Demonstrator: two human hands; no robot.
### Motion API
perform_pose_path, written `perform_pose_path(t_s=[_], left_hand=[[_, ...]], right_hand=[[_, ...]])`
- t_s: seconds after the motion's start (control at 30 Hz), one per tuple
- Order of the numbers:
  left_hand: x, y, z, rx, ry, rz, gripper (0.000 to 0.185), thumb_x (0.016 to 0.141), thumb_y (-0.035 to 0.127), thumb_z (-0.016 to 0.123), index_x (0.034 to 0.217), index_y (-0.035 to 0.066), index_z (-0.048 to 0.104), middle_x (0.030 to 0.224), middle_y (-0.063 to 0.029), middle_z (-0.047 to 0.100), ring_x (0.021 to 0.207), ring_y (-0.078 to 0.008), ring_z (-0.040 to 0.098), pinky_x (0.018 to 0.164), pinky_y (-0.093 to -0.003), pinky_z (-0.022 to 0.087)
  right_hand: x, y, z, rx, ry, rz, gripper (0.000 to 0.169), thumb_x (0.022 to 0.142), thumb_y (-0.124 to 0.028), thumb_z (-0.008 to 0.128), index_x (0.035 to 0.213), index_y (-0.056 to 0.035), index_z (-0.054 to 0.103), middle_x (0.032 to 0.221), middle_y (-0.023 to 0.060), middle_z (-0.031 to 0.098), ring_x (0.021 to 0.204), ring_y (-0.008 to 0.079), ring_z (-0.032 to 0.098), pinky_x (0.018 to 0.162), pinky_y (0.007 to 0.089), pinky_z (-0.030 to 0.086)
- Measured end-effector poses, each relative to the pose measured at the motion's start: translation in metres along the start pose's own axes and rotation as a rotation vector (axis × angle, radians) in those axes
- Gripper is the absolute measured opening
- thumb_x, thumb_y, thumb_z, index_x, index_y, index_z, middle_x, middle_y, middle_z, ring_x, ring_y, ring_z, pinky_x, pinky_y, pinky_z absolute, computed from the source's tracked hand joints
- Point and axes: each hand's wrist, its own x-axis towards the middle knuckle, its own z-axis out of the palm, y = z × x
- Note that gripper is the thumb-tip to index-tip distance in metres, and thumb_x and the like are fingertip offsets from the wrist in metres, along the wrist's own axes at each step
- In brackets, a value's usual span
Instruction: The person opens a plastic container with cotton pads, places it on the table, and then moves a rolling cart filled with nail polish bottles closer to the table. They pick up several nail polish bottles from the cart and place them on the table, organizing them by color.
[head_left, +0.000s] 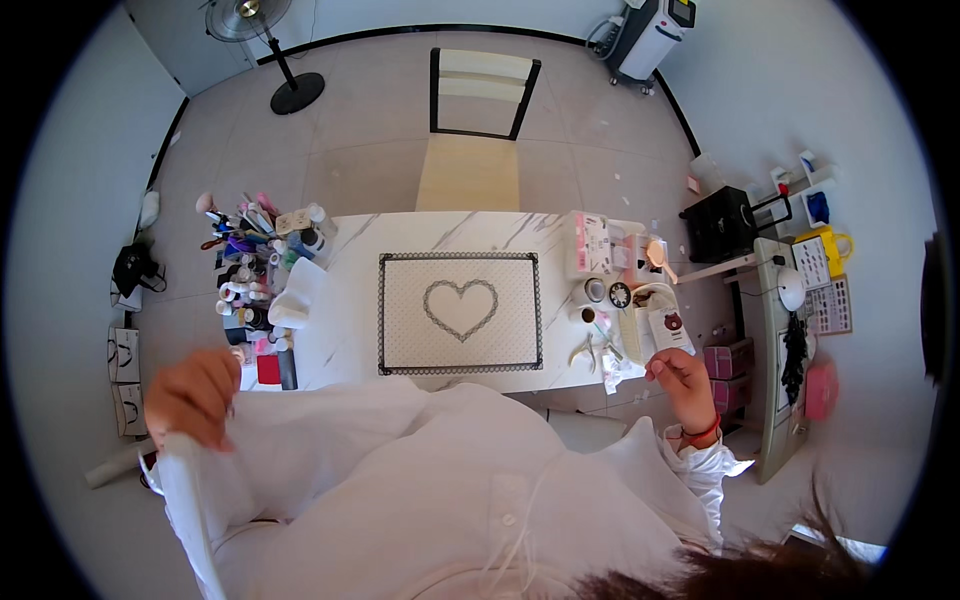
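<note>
My left hand, blurred, is raised beyond the table's front left corner, its fingers curled; whether it holds anything cannot be made out. My right hand, with a red band at the wrist, is off the front right corner. Its thumb and fingertips meet, with nothing visible between them. Between the hands lies a rectangular mat with a dotted pattern, a black lace border and a heart, flat on the white marbled table. Metal nippers and a crumpled white packet lie nearest to my right hand.
Bottles, brushes and jars crowd the table's left side, beside a white nail lamp or rest. On the right stand jars, a pink and white box and a basket. A chair stands beyond the table's far edge.
</note>
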Motion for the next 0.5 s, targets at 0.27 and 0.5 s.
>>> perform_pose_path(t_s=[0.27,0.5], left_hand=[[0.021,0.065,0.02,0.012,0.024,0.578,0.016,0.09,0.025,0.067,0.097,0.012,0.072,0.08,0.002,0.058,0.066,-0.011,0.055,0.056,-0.0231,0.042],[0.096,0.037,0.0,-0.001,-0.702,-0.108,0.024,0.09,0.029,0.066,0.105,0.011,0.068,0.095,-0.001,0.064,0.077,-0.0166,0.06,0.064,-0.0314,0.046]], right_hand=[[0.018,-0.011,0.008,-0.324,-0.164,-0.074,0.013,0.09,-0.009,0.061,0.088,0.0035,0.064,0.078,0.0109,0.064,0.069,0.0191,0.059,0.063,0.0282,0.046],[0.033,-0.023,0.029,-0.361,-0.317,-0.112,0.013,0.089,-0.01,0.062,0.088,0.003,0.065,0.075,0.0117,0.064,0.067,0.0198,0.059,0.062,0.0304,0.046]])
